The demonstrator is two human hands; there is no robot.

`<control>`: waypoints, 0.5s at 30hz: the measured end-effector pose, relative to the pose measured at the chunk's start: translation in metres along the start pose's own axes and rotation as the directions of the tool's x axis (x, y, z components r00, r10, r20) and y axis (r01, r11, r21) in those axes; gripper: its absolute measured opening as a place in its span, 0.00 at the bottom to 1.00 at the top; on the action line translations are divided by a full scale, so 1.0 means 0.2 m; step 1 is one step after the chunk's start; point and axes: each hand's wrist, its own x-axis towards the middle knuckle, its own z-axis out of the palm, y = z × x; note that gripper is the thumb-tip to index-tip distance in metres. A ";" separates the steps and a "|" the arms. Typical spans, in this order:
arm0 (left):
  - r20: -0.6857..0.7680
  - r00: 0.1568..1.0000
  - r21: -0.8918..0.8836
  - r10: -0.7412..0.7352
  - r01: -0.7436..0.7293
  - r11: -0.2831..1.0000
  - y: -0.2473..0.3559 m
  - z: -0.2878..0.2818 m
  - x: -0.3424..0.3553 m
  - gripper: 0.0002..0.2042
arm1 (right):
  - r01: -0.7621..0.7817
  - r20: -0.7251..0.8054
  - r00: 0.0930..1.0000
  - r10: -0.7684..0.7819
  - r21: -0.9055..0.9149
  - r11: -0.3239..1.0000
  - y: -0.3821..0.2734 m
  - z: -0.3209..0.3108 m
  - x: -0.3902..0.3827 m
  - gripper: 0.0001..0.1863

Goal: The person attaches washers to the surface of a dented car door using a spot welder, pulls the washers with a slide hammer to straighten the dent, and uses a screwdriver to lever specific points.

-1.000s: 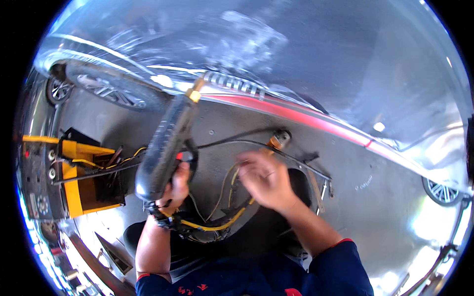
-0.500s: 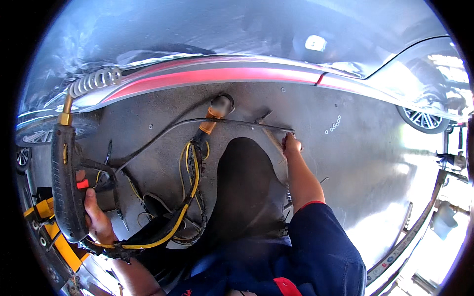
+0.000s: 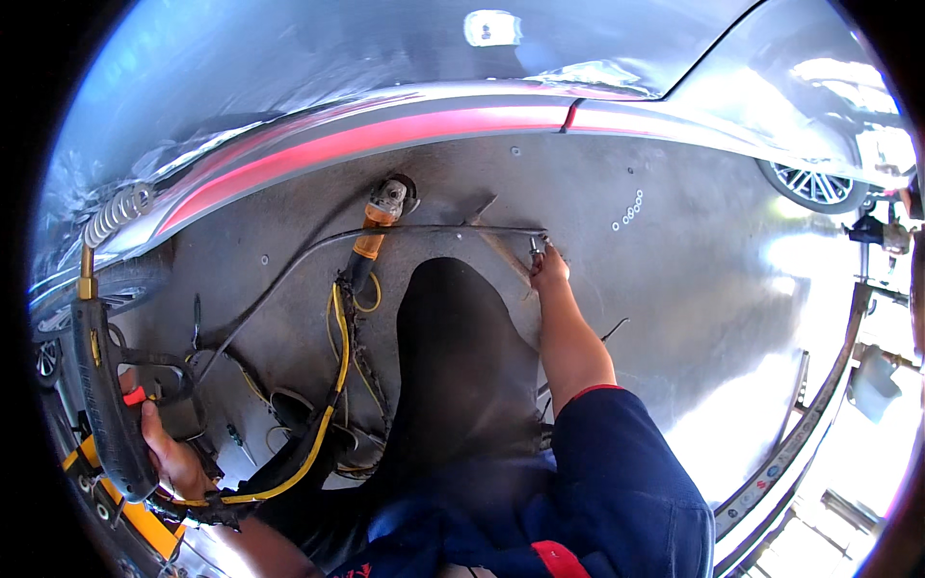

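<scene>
Grey floor (image 3: 674, 318) | left hand (image 3: 169, 453) fingers wrapped round torch (image 3: 101, 385) | right hand (image 3: 549, 270) fingers pinching clamp (image 3: 536, 246)

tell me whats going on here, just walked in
A person in a blue short-sleeved top is crouched on a grey floor beside a car body. The left hand grips a long dark gun-shaped tool with a brass tip, held upright off to the left. The right hand reaches forward and pinches a small metal part at the end of a thin bent rod. An orange angle grinder and yellow cable lie nearby.
</scene>
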 end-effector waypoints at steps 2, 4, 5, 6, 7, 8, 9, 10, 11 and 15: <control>0.033 0.979 -0.020 -0.202 0.202 0.979 0.02 0.00 -0.01 0.19 | 0.000 0.005 1.000 0.001 -0.037 0.999 0.00 0.03 -0.01 0.17; 0.029 0.980 -0.071 -0.195 0.196 0.978 0.09 0.02 -0.02 0.18 | 0.090 -0.011 0.995 -0.097 -0.293 0.952 -0.01 0.09 0.00 0.19; 0.023 0.981 -0.126 -0.191 0.192 0.973 0.12 0.03 -0.02 0.18 | 0.086 -0.008 0.996 -0.093 -0.295 0.952 -0.01 0.13 0.02 0.19; 0.020 0.981 -0.119 -0.191 0.192 0.974 0.12 0.02 -0.02 0.18 | 0.015 0.007 1.000 -0.014 -0.304 0.953 -0.02 0.18 0.03 0.20; 0.034 0.981 -0.084 -0.193 0.195 0.977 0.11 0.01 -0.02 0.18 | -0.055 0.021 0.998 0.065 -0.316 0.947 -0.03 0.22 0.06 0.21; 0.043 0.980 -0.066 -0.194 0.197 0.978 0.09 0.02 -0.02 0.18 | -0.086 -0.002 0.996 0.087 -0.221 0.972 -0.05 0.26 0.15 0.23; 0.052 0.979 -0.050 -0.196 0.198 0.979 0.08 0.02 -0.01 0.18 | -0.074 0.003 0.997 0.076 -0.217 0.973 -0.07 0.23 0.22 0.23; 0.049 0.979 -0.016 -0.198 0.199 0.980 0.06 0.02 -0.02 0.18 | -0.054 0.031 0.998 0.063 -0.236 0.970 -0.04 0.22 0.26 0.22; 0.034 0.980 0.014 -0.197 0.197 0.980 0.04 0.01 -0.01 0.18 | -0.027 0.072 0.996 0.046 -0.248 0.968 -0.05 0.25 0.28 0.22; -0.015 0.997 -0.036 -0.080 0.079 0.996 0.04 0.00 -0.01 0.15 | -0.167 0.025 0.985 0.171 -0.106 0.980 -0.03 0.29 0.22 0.19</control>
